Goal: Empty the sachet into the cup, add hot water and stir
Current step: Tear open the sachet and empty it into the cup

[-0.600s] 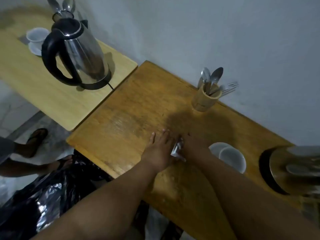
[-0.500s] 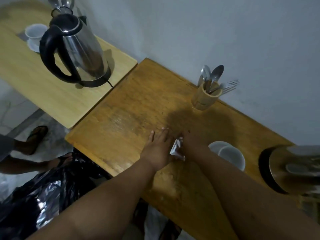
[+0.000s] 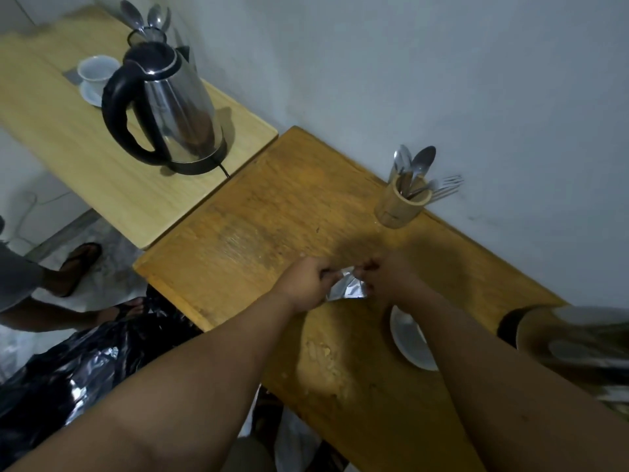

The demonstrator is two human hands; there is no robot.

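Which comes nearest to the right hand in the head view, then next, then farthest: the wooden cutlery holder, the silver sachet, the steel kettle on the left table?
1. Silver sachet: pinched by the right hand, with the left hand on its other side.
2. Wooden cutlery holder: beyond the hand, by the wall.
3. Steel kettle: far left, on the paler table.

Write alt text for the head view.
Both hands, left hand and right hand, pinch a silver sachet over a wooden table. A white saucer lies under the right forearm; a holder of spoons stands by the wall.
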